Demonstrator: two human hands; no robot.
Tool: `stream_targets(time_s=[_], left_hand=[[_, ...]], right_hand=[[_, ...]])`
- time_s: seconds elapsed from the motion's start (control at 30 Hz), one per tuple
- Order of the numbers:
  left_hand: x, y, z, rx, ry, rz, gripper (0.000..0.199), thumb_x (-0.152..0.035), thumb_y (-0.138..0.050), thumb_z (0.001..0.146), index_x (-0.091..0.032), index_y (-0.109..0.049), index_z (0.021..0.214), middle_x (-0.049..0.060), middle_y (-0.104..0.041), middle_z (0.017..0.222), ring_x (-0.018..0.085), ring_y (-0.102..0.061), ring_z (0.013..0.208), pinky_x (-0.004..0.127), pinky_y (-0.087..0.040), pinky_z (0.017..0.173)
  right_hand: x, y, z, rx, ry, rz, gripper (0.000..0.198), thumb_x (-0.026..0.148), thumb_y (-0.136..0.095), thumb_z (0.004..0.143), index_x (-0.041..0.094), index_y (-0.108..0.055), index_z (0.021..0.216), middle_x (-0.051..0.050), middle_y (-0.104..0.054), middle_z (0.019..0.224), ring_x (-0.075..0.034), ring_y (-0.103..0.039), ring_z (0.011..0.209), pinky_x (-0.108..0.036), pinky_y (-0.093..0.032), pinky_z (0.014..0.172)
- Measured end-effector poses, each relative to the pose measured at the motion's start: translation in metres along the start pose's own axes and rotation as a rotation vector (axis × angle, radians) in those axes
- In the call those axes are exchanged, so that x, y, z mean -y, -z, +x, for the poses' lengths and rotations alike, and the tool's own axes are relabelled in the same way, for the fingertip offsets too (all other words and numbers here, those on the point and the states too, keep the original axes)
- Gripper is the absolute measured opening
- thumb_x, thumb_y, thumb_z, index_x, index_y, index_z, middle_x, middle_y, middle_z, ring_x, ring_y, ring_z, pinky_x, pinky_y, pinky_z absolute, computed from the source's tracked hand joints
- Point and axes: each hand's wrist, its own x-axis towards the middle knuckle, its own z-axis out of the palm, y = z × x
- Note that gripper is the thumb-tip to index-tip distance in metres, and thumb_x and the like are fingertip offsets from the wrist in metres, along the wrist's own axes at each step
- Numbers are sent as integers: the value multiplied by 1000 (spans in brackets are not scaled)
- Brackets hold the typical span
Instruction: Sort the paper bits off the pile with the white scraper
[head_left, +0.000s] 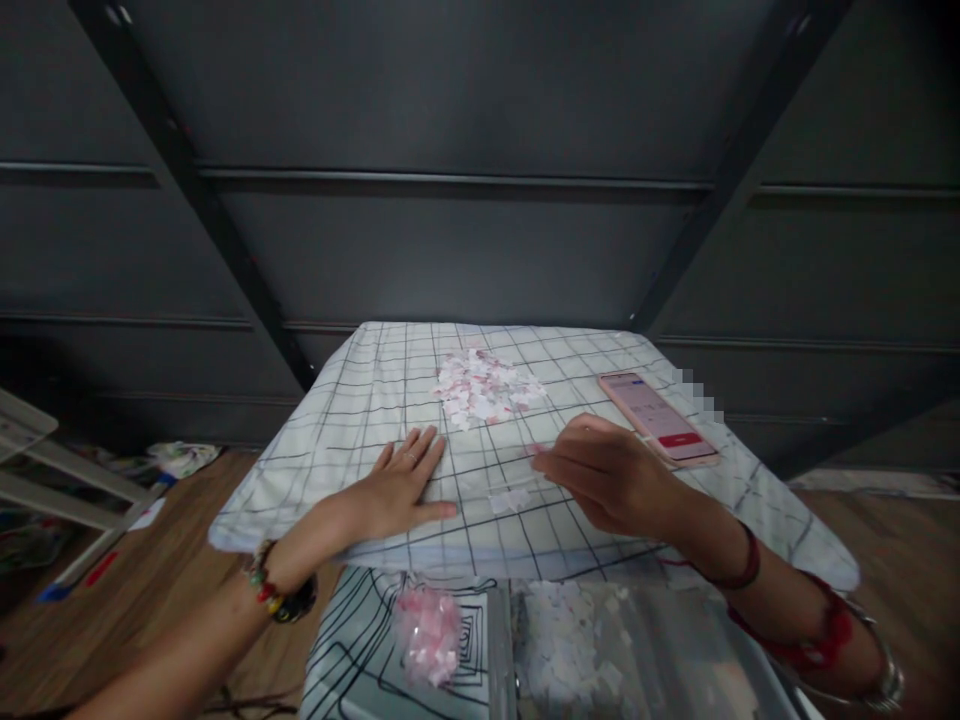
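Observation:
My left hand [409,482] lies flat with fingers spread on a white cloth with a black grid pattern [352,395]. Across from it, my right hand [607,475] is closed in a pinch just above the cloth. A faint pinkish blur shows at its fingertips, too small to name. Between the hands rest small white pieces [510,500]. Farther back is a loose pile of white and pink scraps [484,390], which look like paper. Beyond my right hand lies a pink-edged phone [660,420] with its screen lit.
Below the table's near edge, a clear box [562,650] holds white pieces, with a heap of shiny pink bits [431,635] beside it on a patterned surface. Dark panels [450,250] rise behind the table. A white frame [97,500] stands at the left on the wood floor.

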Motion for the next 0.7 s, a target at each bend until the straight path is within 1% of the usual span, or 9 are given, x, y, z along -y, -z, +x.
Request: stream_targets(time_s=[0.13, 0.23, 0.3, 0.43, 0.57, 0.7], left_hand=[[-2, -8, -2, -66, -141, 11, 86, -70, -29, 85, -13, -6, 146, 14, 5, 149, 28, 8, 137, 45, -5, 111], [-3, -9, 3, -90, -189, 11, 82, -69, -27, 87, -15, -8, 146, 13, 3, 150, 28, 6, 137, 45, -5, 111], [-6, -9, 7, -93, -215, 20, 82, -68, -28, 87, -14, -8, 146, 13, 2, 150, 29, 4, 137, 46, -7, 111], [-11, -12, 11, -108, -222, 68, 80, -66, -30, 88, -13, -13, 145, 15, 0, 150, 30, 1, 137, 48, -7, 110], [-13, -13, 10, -135, -213, 72, 79, -66, -31, 88, -14, -15, 145, 14, -2, 150, 30, -1, 137, 49, -8, 110], [-14, -13, 10, -112, -199, 91, 79, -67, -31, 87, -15, -15, 145, 13, -1, 150, 29, -1, 138, 49, -8, 110]], right_hand=[[0, 4, -1, 12, -30, 41, 19, 2, -39, 79, 13, -54, 82, -2, -56, 64, -12, -42, 58, -28, -37, 57], [0, 4, -1, 25, -48, 22, 19, 3, -39, 81, 13, -55, 84, -1, -55, 63, -12, -42, 58, -27, -37, 58], [1, 4, 1, 68, -69, 5, 20, 5, -38, 84, 14, -56, 84, -1, -56, 64, -11, -43, 59, -27, -38, 61], [4, 5, 1, 176, -124, 5, 21, 10, -37, 89, 15, -58, 86, -1, -58, 67, -11, -47, 60, -27, -39, 63], [7, 12, -4, 157, -100, 19, 21, 9, -38, 88, 15, -58, 85, -1, -59, 64, -11, -49, 59, -25, -39, 59], [12, 22, -9, 131, -91, 51, 21, 8, -38, 88, 15, -58, 85, -1, -60, 63, -11, -51, 60, -24, -41, 60]])
